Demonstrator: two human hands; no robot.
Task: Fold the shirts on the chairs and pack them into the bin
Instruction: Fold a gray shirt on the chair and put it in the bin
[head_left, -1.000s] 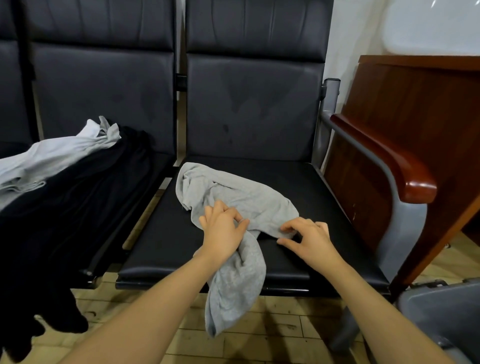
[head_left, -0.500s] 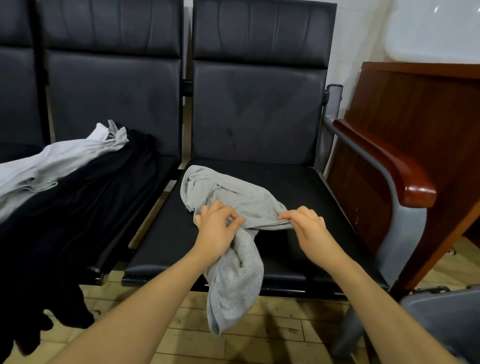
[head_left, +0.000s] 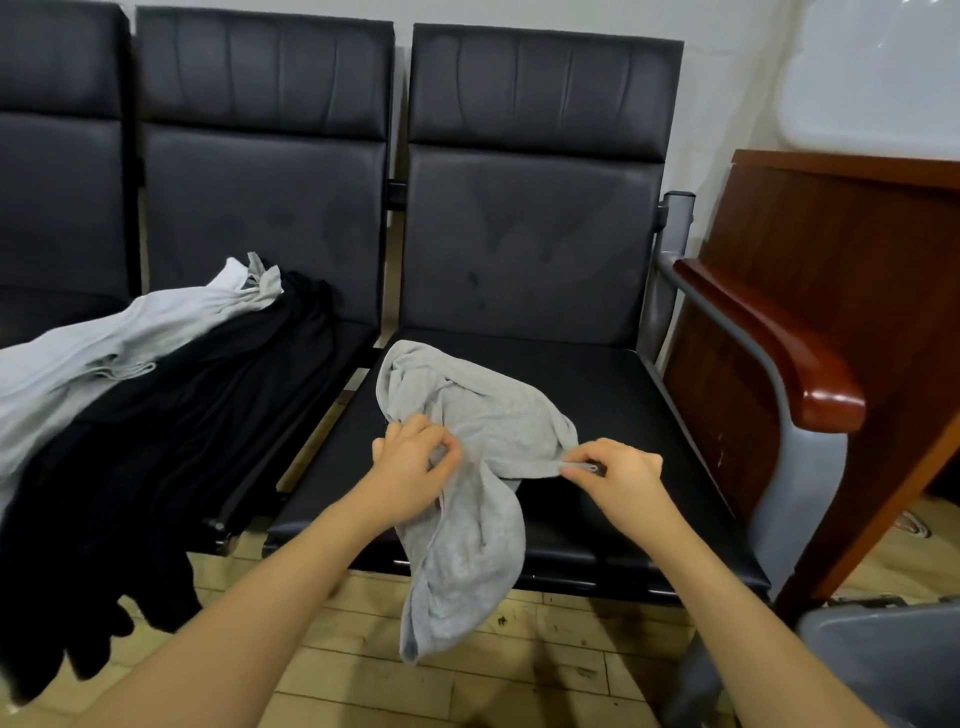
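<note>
Fabric of the grey shirt (head_left: 483, 436), draped over the chair seat's (head_left: 613, 395) front edge, is pinched by curled fingers of the left hand (head_left: 415, 465) and right hand (head_left: 618, 470).

- Two arms show, coming up from the bottom of the view.
- The left arm (head_left: 270, 597) is bare from the bottom edge up to the wrist. No sleeve shows on it.
- The right arm (head_left: 727, 597) is bare too, with no sleeve showing.
- The left hand (head_left: 413, 465) has no glove on it, and no ring or band shows.
- The right hand (head_left: 621, 470) has no glove, and no ring shows on it.
- No watch or strap shows on either wrist.
- The rest of the person is out of view.
</note>
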